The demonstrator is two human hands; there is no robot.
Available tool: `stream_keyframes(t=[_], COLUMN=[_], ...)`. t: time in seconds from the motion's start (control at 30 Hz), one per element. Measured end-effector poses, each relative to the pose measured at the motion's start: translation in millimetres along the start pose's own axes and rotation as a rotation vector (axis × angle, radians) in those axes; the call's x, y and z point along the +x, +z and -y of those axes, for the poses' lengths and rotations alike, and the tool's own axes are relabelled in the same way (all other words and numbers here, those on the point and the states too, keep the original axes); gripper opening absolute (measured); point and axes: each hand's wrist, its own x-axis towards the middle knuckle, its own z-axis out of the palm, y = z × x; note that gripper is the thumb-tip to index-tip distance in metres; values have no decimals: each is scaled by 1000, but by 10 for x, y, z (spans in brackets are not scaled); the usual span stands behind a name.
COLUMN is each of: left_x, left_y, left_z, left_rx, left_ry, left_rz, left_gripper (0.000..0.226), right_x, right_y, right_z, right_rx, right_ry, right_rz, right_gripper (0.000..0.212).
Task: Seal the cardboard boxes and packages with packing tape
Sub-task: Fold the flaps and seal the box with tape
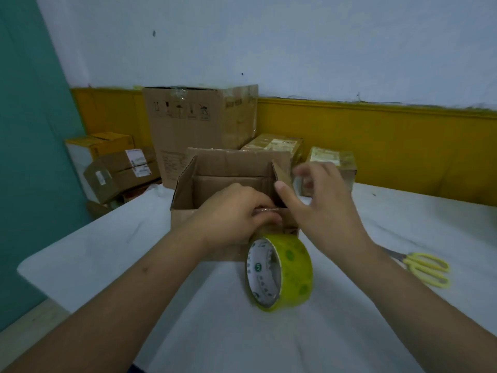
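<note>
At the far left, beyond the table (107, 251), a few small labelled boxes (121, 173) lie stacked and tilted. Just right of them a large carton (188, 130) printed with handling symbols stands against the wall.

The open box (183, 189) sits on the table in front of it with its flaps up. Only its inner cardboard walls show, and its bottom is hidden by the near wall and the hands.

The left hand (231, 214) grips the box's near rim, fingers curled over a shiny strip of tape there. Just near of the box the tape roll (279, 273) stands on edge.

The right hand (322, 200) is spread loose, its thumb touching the right flap, and it partly blocks two taped packages (333, 160) at the table's far side. Yellow-handled scissors (425, 267) lie flat near the right edge.
</note>
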Motion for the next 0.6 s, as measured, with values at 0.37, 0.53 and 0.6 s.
stream_keyframes(t=[0.37,0.53,0.6], left_x=[64,135,154], left_y=[-25,4,-1], left_z=[0,38,42], left_rx=[154,187,174], left_ry=[18,0,-11], left_rz=[177,113,127], left_gripper=[44,45,45], right_x=[-841,-845,-875], right_y=[62,10,31], right_z=[31,76,96], right_rx=[644,753,767], right_ry=[575,559,589], right_rz=[536,454,447], right_gripper=[63,48,50])
